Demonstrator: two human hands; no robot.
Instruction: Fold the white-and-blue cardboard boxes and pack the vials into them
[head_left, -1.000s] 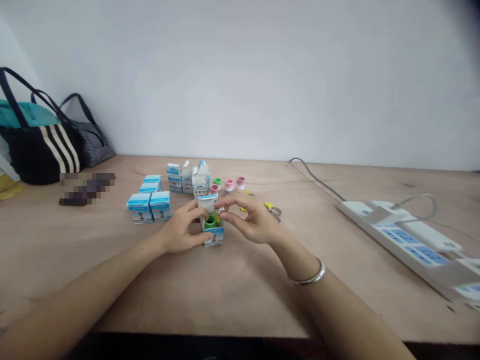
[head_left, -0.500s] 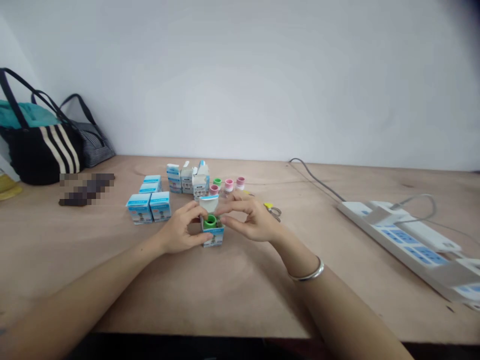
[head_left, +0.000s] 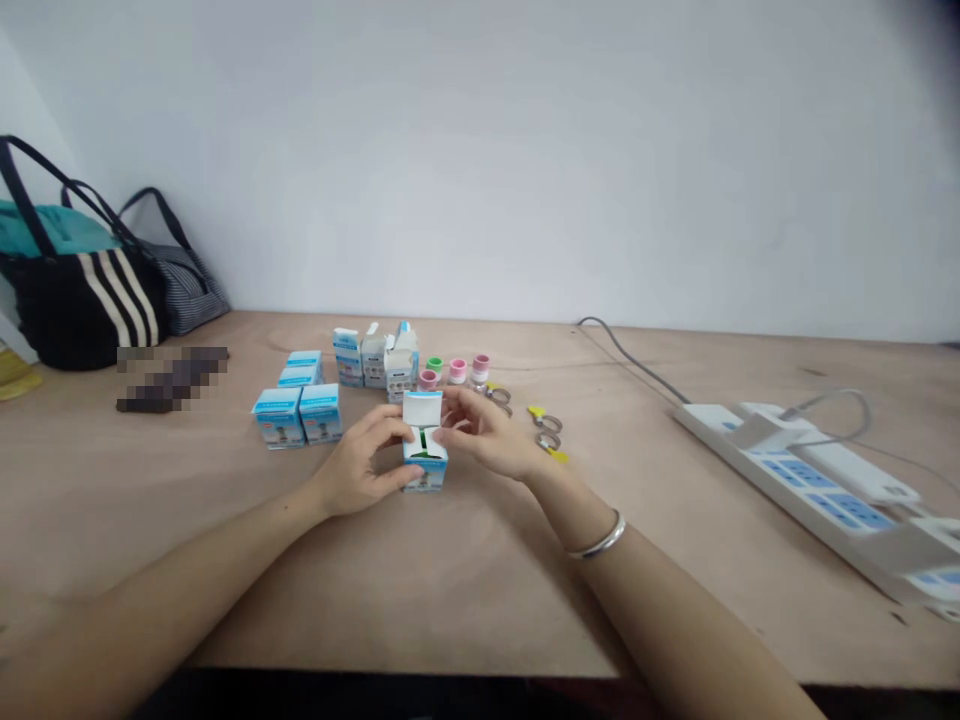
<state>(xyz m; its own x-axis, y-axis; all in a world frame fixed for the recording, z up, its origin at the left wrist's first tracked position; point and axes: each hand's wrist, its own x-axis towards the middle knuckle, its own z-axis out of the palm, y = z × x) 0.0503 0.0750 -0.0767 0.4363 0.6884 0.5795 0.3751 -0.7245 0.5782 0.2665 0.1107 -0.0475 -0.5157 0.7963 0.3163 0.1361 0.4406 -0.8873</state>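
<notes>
A small blue-and-white cardboard box (head_left: 425, 476) stands on the table between my hands. Its back lid flap is raised, and two side flaps are folded inward over a green part (head_left: 424, 441) that shows through the gap. My left hand (head_left: 364, 462) grips the box's left side, thumb on the front. At the right side, my right hand (head_left: 486, 436) has its thumb on a side flap and its fingers curled behind the box. Just beyond are pink-topped fittings (head_left: 458, 371) and a green-topped fitting (head_left: 434, 364). Ring-shaped metal clamps (head_left: 550, 425) with yellow tabs lie to the right.
Closed boxes (head_left: 278, 417) sit to the left, and several open-topped boxes (head_left: 375, 358) stand behind. A white power strip (head_left: 780, 480) with a grey cable runs along the right. Black bags (head_left: 82, 305) and a blurred dark object (head_left: 172, 380) occupy the far left.
The box's side flaps have come down over the green part, which was in plain view before. My right hand has shifted slightly left and back, uncovering more of the clamps.
</notes>
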